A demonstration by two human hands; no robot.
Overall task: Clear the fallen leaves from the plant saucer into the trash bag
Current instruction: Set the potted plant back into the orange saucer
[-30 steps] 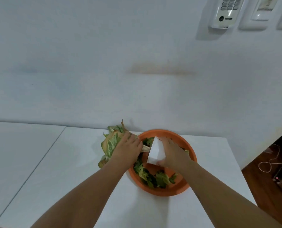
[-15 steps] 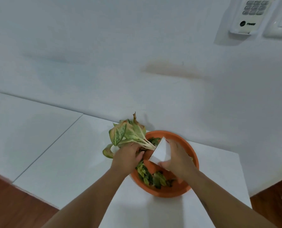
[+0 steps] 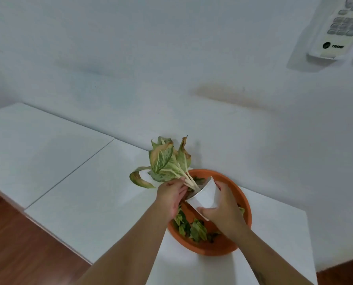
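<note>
An orange plant saucer (image 3: 241, 194) sits on the white table (image 3: 101, 202) and holds several fallen green leaves (image 3: 196, 230) along its near side. A white plant pot (image 3: 206, 195) is tilted over the saucer, and my right hand (image 3: 222, 210) grips its side. The plant (image 3: 167, 159), with pale variegated leaves and browned edges, leans up and to the left from the pot. My left hand (image 3: 171, 194) is closed around the plant's pale stems at the pot's mouth. No trash bag is in view.
A white wall (image 3: 171, 68) rises right behind the table. A wall-mounted remote control (image 3: 340, 27) hangs at the upper right. Brown wooden floor (image 3: 17, 243) lies beyond the table's left edge. A seam (image 3: 72, 171) splits the tabletop into two panels.
The pot and plant have risen and tilted further, so the leaves now point up instead of lying left. My left hand slid from the leaves to the stems. The view swung left.
</note>
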